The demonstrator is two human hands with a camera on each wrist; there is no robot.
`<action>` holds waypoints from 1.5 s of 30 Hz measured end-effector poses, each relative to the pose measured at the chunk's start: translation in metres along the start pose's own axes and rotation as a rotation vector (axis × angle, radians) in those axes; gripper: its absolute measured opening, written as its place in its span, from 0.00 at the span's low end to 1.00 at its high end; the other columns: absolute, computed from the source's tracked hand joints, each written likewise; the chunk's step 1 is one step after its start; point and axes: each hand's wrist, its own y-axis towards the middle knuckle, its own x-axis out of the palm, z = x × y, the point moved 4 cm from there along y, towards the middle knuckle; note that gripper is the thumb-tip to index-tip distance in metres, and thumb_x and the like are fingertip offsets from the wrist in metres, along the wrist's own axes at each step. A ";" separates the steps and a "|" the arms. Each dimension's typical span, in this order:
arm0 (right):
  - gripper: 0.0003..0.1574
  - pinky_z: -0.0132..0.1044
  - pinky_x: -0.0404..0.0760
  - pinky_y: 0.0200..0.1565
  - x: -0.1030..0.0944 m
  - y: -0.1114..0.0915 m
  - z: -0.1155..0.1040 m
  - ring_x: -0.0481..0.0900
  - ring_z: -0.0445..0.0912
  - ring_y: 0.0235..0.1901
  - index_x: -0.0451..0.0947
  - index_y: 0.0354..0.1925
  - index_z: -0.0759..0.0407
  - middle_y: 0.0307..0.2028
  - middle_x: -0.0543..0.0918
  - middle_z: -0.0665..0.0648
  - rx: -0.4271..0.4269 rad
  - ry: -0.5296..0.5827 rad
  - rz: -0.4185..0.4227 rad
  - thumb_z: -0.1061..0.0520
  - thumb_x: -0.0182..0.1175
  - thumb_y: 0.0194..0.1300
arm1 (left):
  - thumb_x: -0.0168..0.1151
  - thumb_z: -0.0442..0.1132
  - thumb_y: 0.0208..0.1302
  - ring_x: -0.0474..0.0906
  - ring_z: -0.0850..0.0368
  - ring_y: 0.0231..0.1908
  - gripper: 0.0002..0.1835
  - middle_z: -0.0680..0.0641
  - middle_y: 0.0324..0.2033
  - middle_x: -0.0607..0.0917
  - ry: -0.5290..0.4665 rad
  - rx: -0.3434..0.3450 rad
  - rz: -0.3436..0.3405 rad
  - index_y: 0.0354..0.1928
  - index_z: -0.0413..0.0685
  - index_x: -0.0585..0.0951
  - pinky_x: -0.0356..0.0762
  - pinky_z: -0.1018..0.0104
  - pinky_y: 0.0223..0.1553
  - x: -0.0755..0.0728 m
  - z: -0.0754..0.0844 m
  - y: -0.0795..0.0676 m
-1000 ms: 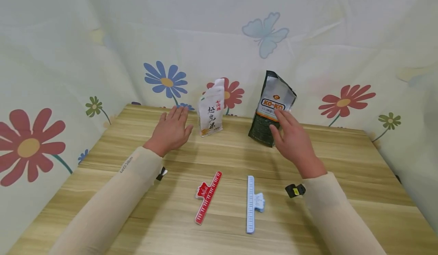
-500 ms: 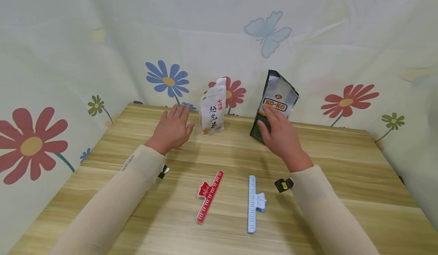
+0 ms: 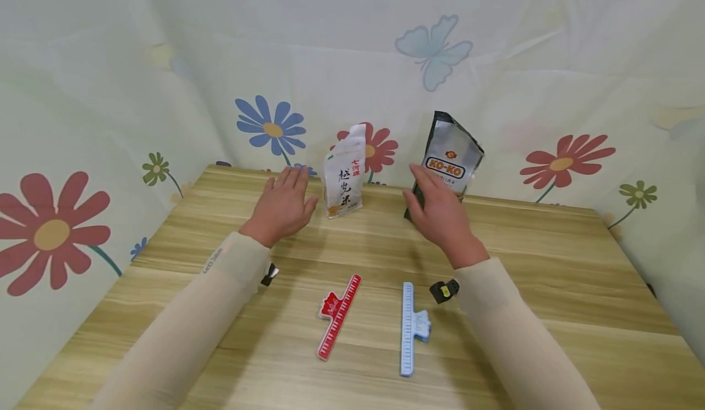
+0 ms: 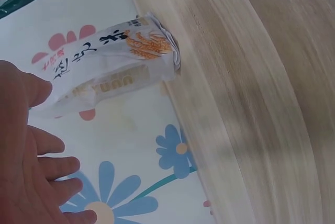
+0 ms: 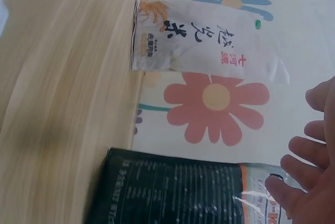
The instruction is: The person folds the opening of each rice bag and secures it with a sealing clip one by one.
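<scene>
1. Across the back and sides, a pale cloth backdrop (image 3: 330,24) carries printed flowers and a light-blue butterfly (image 3: 435,49).
2. Below it spreads a wood-grain tabletop (image 3: 584,300), its planks streaked light and brown.
3. Two forearms in cream sleeves reach forward over the wood, the left sleeve (image 3: 182,324) bearing small dark lettering, the right sleeve (image 3: 523,330) plain.
4. Near the rear edge, to the right, stands the KO-KO bag (image 3: 453,144), silver above and dark green below, its top slanting; the right hand partly covers it in the head view.
5. Left of that, also upright near the rear edge, is the smaller white rice bag (image 3: 345,180), with black and red characters and golden rice ears near its base.
6. Both hands are spread and hold nothing: the left hand (image 3: 282,205) is just beside the white rice bag, and the right hand (image 3: 440,211) is in front of the KO-KO bag, though contact there cannot be told.
7. Nearer the person lie a red ruler clip (image 3: 340,318), set diagonally, and a light-blue ruler clip (image 3: 407,330), pointing front to back.
8. Smallest are the black wrist fittings (image 3: 444,290), one showing at each cuff.
</scene>
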 end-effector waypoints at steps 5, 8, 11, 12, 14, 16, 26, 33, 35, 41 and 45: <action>0.35 0.53 0.63 0.69 0.007 0.008 -0.002 0.62 0.56 0.70 0.57 0.73 0.55 0.71 0.64 0.60 0.014 0.048 -0.022 0.46 0.48 0.74 | 0.37 0.53 0.75 0.48 0.37 0.74 0.36 0.35 0.74 0.54 -0.010 -0.008 -0.003 0.74 0.35 0.49 0.50 0.37 0.71 0.002 0.003 0.002; 0.34 0.52 0.63 0.69 0.010 0.012 -0.003 0.62 0.56 0.70 0.57 0.73 0.55 0.70 0.65 0.60 0.018 0.071 -0.026 0.46 0.48 0.74 | 0.37 0.53 0.76 0.48 0.37 0.74 0.36 0.35 0.73 0.55 -0.026 -0.008 0.000 0.74 0.35 0.50 0.51 0.37 0.71 0.003 0.005 0.003; 0.35 0.52 0.62 0.69 0.014 0.016 -0.004 0.62 0.55 0.71 0.56 0.73 0.53 0.70 0.64 0.60 0.029 0.095 -0.034 0.45 0.48 0.74 | 0.38 0.52 0.76 0.50 0.37 0.74 0.35 0.34 0.73 0.56 -0.071 0.000 0.018 0.74 0.34 0.51 0.52 0.39 0.71 0.004 0.006 0.005; 0.35 0.52 0.62 0.70 0.015 0.017 -0.004 0.61 0.55 0.71 0.56 0.74 0.52 0.71 0.64 0.60 0.035 0.102 -0.041 0.45 0.48 0.75 | 0.39 0.51 0.76 0.51 0.38 0.73 0.35 0.34 0.72 0.57 -0.092 0.005 0.027 0.74 0.34 0.51 0.53 0.40 0.71 0.004 0.006 0.005; 0.35 0.52 0.62 0.70 0.017 0.020 -0.004 0.61 0.55 0.71 0.56 0.74 0.51 0.71 0.64 0.59 0.048 0.121 -0.047 0.44 0.47 0.75 | 0.39 0.51 0.76 0.53 0.38 0.73 0.35 0.34 0.72 0.58 -0.142 0.017 0.044 0.73 0.33 0.52 0.54 0.43 0.71 0.005 0.006 0.006; 0.35 0.52 0.61 0.70 0.020 0.023 -0.005 0.60 0.54 0.71 0.56 0.74 0.50 0.71 0.64 0.58 0.063 0.142 -0.055 0.44 0.47 0.74 | 0.39 0.51 0.76 0.54 0.38 0.72 0.35 0.33 0.71 0.59 -0.205 0.018 0.053 0.73 0.32 0.52 0.54 0.45 0.72 0.007 0.006 0.008; 0.35 0.51 0.60 0.71 0.032 0.036 -0.009 0.58 0.51 0.73 0.56 0.74 0.48 0.72 0.62 0.54 0.150 0.210 -0.098 0.42 0.47 0.74 | 0.37 0.52 0.76 0.48 0.41 0.75 0.35 0.36 0.74 0.53 -0.508 -0.084 -0.005 0.75 0.39 0.47 0.49 0.48 0.74 0.011 0.005 0.017; 0.36 0.49 0.67 0.68 0.038 0.046 -0.011 0.63 0.50 0.70 0.54 0.74 0.43 0.73 0.61 0.52 0.172 0.263 -0.112 0.40 0.47 0.73 | 0.36 0.56 0.76 0.48 0.43 0.75 0.35 0.41 0.75 0.52 -0.652 -0.122 -0.037 0.76 0.45 0.47 0.48 0.48 0.74 0.011 0.006 0.024; 0.36 0.47 0.69 0.66 0.039 0.049 -0.011 0.64 0.50 0.70 0.54 0.74 0.44 0.73 0.61 0.52 0.186 0.296 -0.118 0.40 0.48 0.73 | 0.36 0.57 0.76 0.48 0.44 0.75 0.36 0.42 0.75 0.53 -0.683 -0.131 -0.046 0.77 0.47 0.46 0.48 0.48 0.74 0.010 0.007 0.025; 0.35 0.45 0.70 0.66 0.044 0.056 -0.013 0.62 0.47 0.71 0.55 0.74 0.47 0.73 0.62 0.51 0.213 0.403 -0.139 0.41 0.47 0.74 | 0.35 0.58 0.75 0.44 0.45 0.76 0.35 0.45 0.75 0.54 -0.761 -0.166 -0.080 0.77 0.53 0.44 0.45 0.45 0.74 0.008 0.009 0.024; 0.36 0.44 0.69 0.66 0.048 0.062 -0.016 0.62 0.46 0.71 0.56 0.74 0.49 0.72 0.63 0.51 0.209 0.432 -0.152 0.42 0.48 0.74 | 0.35 0.59 0.75 0.44 0.44 0.76 0.35 0.45 0.76 0.53 -0.811 -0.170 -0.094 0.77 0.57 0.43 0.46 0.43 0.73 0.009 0.010 0.025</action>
